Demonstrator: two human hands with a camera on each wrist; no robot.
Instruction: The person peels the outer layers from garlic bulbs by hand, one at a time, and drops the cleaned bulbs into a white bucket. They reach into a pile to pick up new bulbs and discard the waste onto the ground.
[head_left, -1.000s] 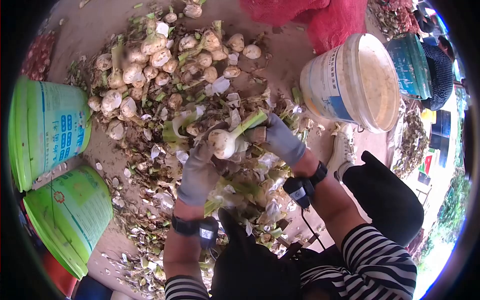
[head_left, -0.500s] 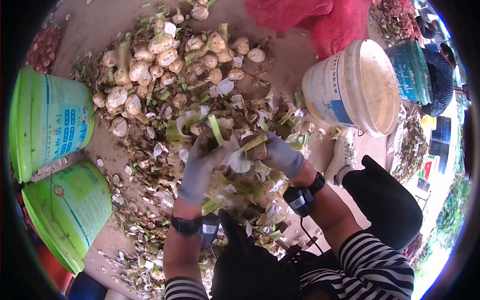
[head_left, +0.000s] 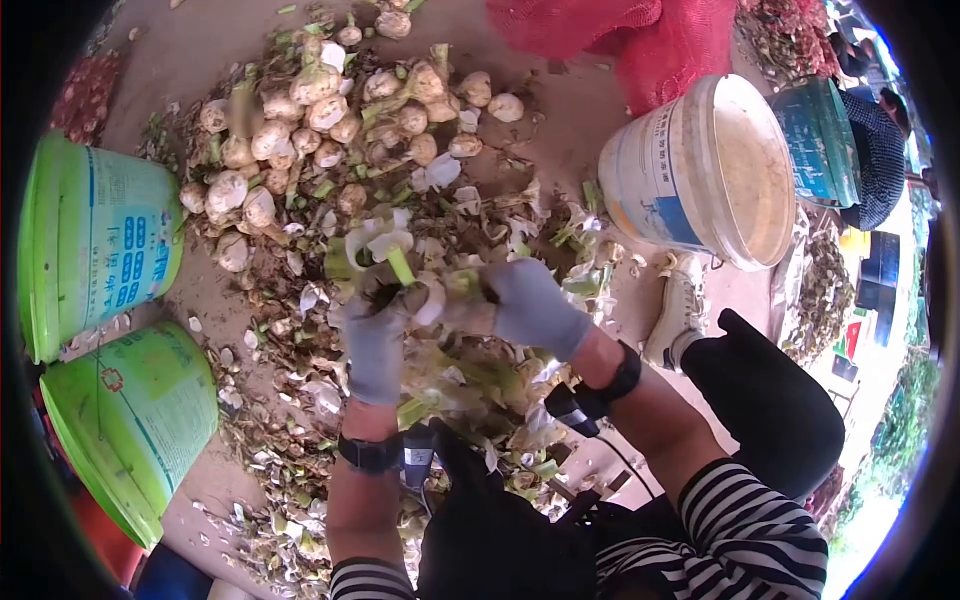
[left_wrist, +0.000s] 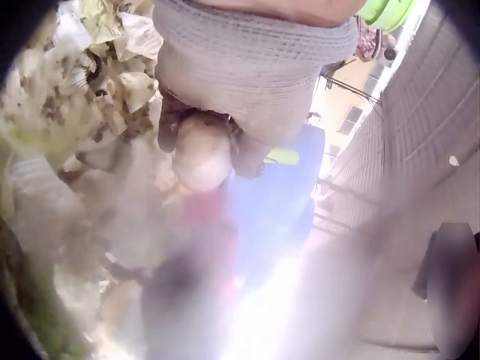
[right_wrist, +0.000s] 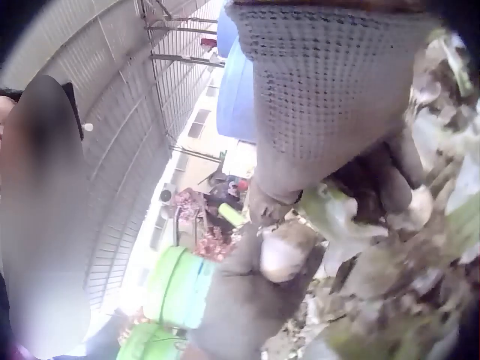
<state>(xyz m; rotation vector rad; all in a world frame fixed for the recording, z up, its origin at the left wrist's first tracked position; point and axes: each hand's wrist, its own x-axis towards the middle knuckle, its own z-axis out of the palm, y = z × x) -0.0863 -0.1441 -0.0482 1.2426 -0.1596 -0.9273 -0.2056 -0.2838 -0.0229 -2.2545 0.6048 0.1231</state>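
Observation:
My gloved left hand (head_left: 375, 345) grips a pale garlic bulb (left_wrist: 202, 154), its fingers wrapped about the sides. A short green stem (head_left: 400, 265) sticks up beside that hand in the head view. Close on the right, my gloved right hand (head_left: 540, 305) has curled fingers, blurred in the head view. Between its thumb and fingers, the right wrist view shows a strip of pale green garlic skin (right_wrist: 334, 214). The bulb sits just below the right thumb there. Both gloves are dirty at the fingertips.
Trimmed skins and leaves (head_left: 460, 375) cover the ground below the hands. Beyond lies a heap of garlic bulbs (head_left: 290, 125). Two green buckets (head_left: 105, 250) stand left, a white bucket (head_left: 655, 170) right, near a red mesh sack (head_left: 670, 50). A person (head_left: 880, 150) is at far right.
The bulb and its stem have turned in my left hand, from stem toward the right hand to stem pointing away. The right hand has pulled at a leafy strip and shifted slightly.

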